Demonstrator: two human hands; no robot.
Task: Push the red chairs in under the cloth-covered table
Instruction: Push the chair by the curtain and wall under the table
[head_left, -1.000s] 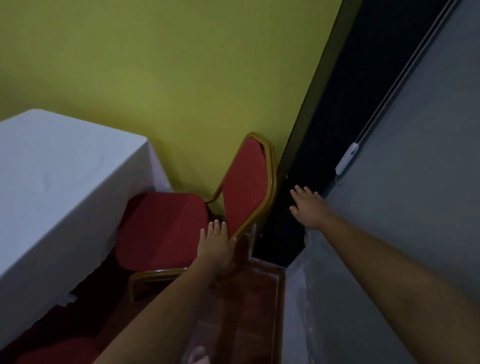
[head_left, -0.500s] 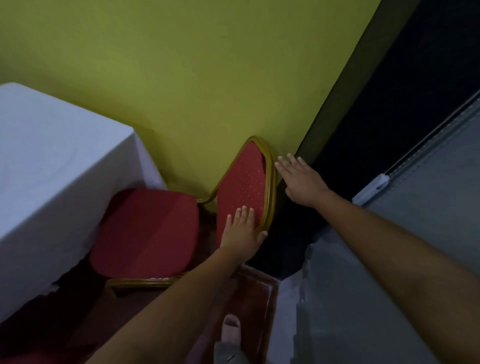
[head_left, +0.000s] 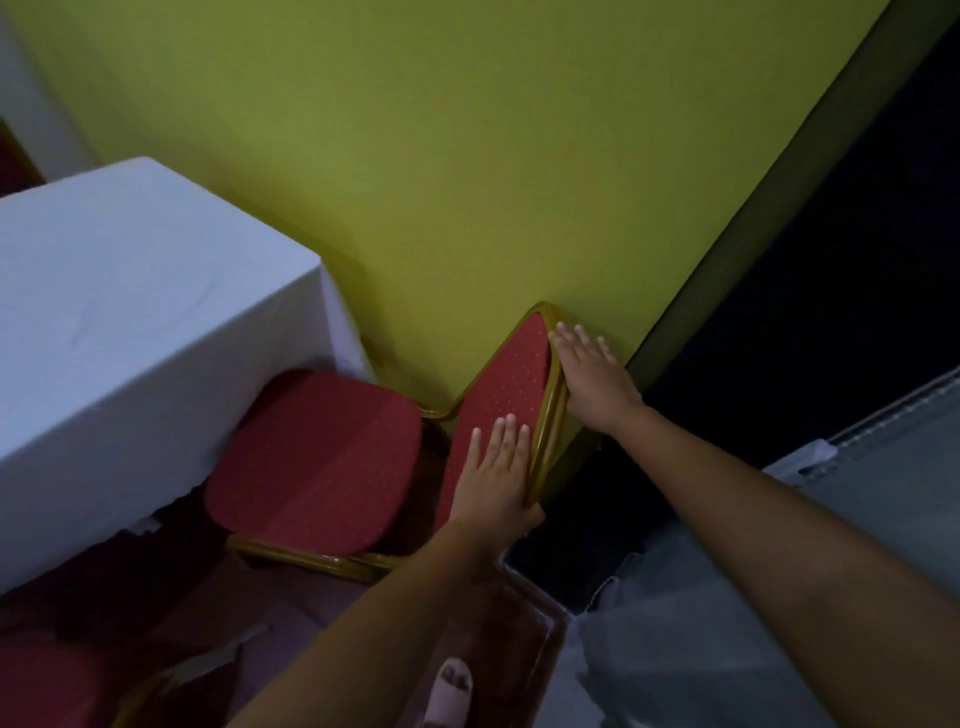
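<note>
A red chair with a gold metal frame stands by the corner of the white cloth-covered table (head_left: 130, 312). Its seat (head_left: 322, 457) is partly tucked under the hanging cloth, and its backrest (head_left: 506, 379) leans near the yellow-green wall. My left hand (head_left: 493, 473) lies on the front of the backrest with fingers straight and the thumb hooked round the gold edge. My right hand (head_left: 592, 374) is flat and spread behind the backrest's top corner, touching the frame.
The yellow-green wall (head_left: 467, 156) runs close behind the chair. A dark panel (head_left: 805, 312) and a grey surface (head_left: 883, 519) close off the right. A second red chair (head_left: 41, 686) shows at the bottom left. My sandalled foot (head_left: 452, 691) stands on the reddish floor.
My right hand has moved left from the dark panel to the back of the chair's top corner. My left hand has slid up from the seat corner onto the backrest.
</note>
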